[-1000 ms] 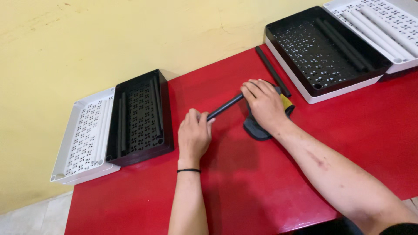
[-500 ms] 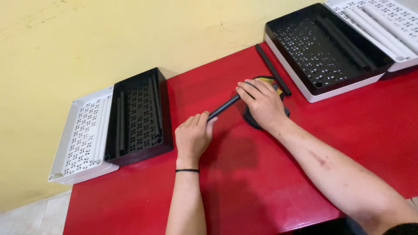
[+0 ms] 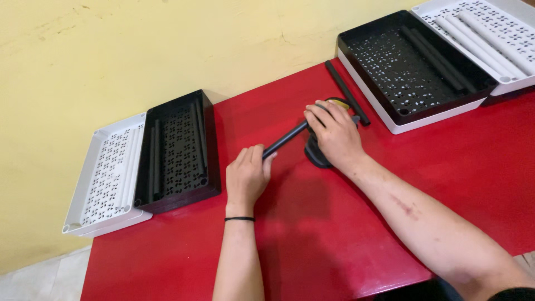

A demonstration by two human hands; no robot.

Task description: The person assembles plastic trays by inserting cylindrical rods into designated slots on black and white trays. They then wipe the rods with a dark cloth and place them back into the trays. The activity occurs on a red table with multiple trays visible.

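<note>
Red tabletop (image 3: 312, 245) is spread under both hands, and little is changed from half a second ago: the same hold is kept, with the left hand (image 3: 248, 177) drawn only slightly back along the tube. A black tube (image 3: 285, 139) is gripped at its near end by that hand, fingers curled shut around it. Its far end is met by the right hand (image 3: 333, 134), which is pressed down over a black tool with a yellow part (image 3: 317, 156); whether those fingers are closed on the tool or the tube cannot be told. The tube is held slanted just above the table, between the two hands.

Four perforated trays are counted. Two lie at the left, one black tray (image 3: 179, 149) partly over one white tray (image 3: 106, 175), both holding tubes. Two more lie at the right, a black tray (image 3: 415, 64) on a white one, and beside it a white tray (image 3: 490, 39) with white tubes. One loose black tube (image 3: 345, 92) is left on the table just beside the right hand.
</note>
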